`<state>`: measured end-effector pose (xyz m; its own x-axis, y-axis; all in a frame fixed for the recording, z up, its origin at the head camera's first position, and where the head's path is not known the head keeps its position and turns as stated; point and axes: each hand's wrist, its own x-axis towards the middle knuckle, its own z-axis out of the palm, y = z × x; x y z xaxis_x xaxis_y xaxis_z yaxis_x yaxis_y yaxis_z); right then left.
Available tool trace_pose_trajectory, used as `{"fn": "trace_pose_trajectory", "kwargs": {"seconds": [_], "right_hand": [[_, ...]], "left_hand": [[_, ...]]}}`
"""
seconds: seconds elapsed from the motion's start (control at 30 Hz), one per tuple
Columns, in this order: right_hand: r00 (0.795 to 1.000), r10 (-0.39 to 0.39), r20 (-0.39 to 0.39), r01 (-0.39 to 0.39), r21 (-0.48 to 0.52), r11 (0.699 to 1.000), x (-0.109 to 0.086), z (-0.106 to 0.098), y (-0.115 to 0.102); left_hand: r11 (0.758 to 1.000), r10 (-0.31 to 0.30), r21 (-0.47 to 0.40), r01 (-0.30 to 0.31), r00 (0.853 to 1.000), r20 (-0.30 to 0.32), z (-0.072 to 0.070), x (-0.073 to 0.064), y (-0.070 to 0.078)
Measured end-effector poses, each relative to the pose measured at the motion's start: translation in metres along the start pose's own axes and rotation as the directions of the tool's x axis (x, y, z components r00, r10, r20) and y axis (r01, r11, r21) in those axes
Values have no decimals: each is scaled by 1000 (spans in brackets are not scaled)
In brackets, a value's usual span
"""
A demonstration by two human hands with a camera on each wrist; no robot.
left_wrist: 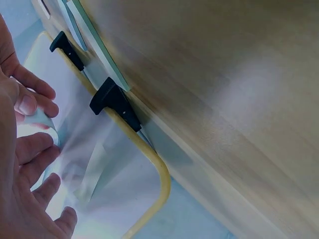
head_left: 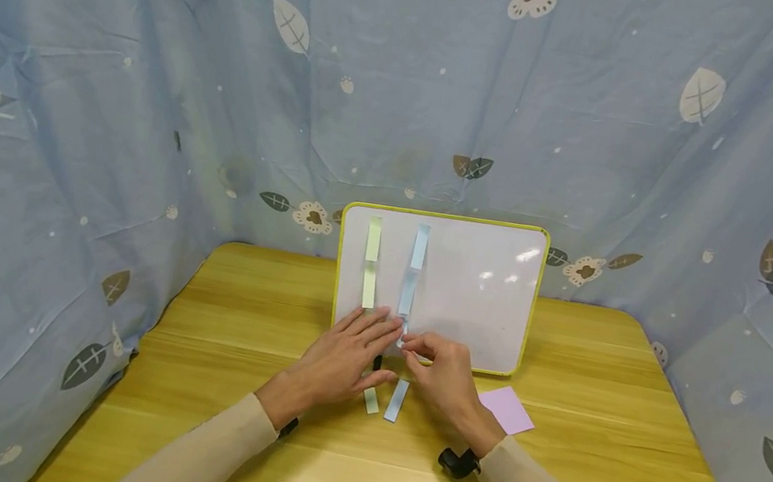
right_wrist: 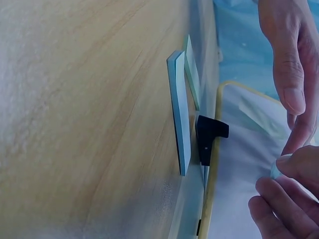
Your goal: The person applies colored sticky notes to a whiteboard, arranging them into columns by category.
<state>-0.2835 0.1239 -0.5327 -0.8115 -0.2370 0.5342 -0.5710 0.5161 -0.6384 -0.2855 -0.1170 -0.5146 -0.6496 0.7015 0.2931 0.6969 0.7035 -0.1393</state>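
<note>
A whiteboard [head_left: 476, 297] with a yellow frame stands upright on the table. My right hand [head_left: 444, 377] pinches a light blue sticky strip [left_wrist: 42, 119] against the board's lower part, and its lower end curls away from the surface. Extended fingers of my left hand [head_left: 341, 356] lie on the board beside that strip, their tips near its upper part. Two blue strips [head_left: 419, 246] run in a column above it. Left of them hang green strips [head_left: 374, 239], with the left hand covering the board below.
On the table before the board lie a thin blue sticky pad [head_left: 396, 400] and a green pad [head_left: 370, 400], the latter partly under the left hand. A pink square pad [head_left: 506, 410] is beside the right wrist. Black feet [left_wrist: 117, 104] hold the frame's bottom edge. Patterned curtain [head_left: 392, 107] surrounds the table.
</note>
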Motion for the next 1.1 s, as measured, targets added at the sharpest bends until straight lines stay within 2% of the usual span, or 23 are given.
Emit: {"fn": "trace_pose_trajectory", "kwargs": {"seconds": [0.2,0.4,0.57,0.87,1.1], "right_hand": [[1000,-23,-11,23,-37,999,-1,2,3],[1000,6,0,-6,-38,999,-3,3,3],[999,33,15,-33,-56,998,-2,3,1],[998,51,42,-48,-69,996,0,6,-1],[995,75,61,-69,-93,993,2,7,-2]], "left_hand": [[999,18,50,-19,1000,14,3,0,-1],[990,51,128,-54,998,27,5,3,1],[984,38,169,-46,998,52,4,4,2],[971,21,236,-30,999,40,3,-5,-1],[965,37,256,-55,997,73,3,-11,-1]]}}
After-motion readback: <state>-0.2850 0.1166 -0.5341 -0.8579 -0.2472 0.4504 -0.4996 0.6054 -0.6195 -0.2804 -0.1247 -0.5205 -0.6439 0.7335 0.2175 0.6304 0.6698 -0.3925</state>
